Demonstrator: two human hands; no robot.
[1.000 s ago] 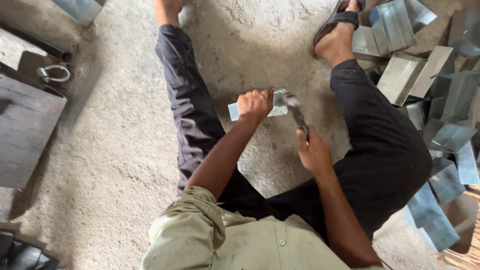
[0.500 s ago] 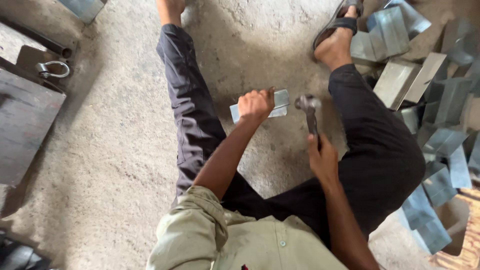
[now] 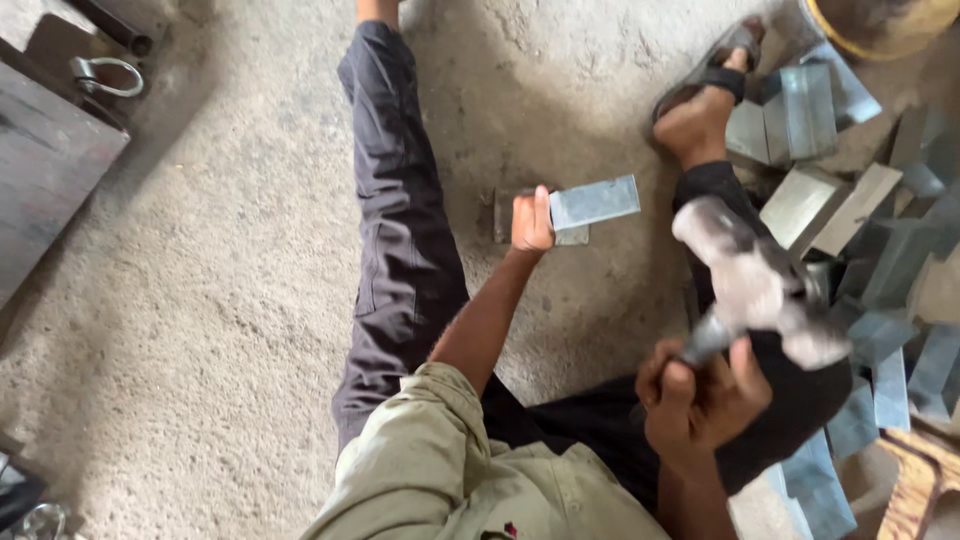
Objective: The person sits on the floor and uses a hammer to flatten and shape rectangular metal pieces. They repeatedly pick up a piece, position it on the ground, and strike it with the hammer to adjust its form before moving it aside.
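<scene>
Metal piece (image 3: pixel 596 202) within left hand (image 3: pixel 531 222) fingers

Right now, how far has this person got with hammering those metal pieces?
Hard to count what is done: a heap of grey folded metal pieces lies by the person's right leg, finished or not I cannot tell. In hand: the left hand steadies one metal piece on a small block on the floor, while the right hand has the hammer raised, blurred. This piece's blow has not landed yet.
</scene>
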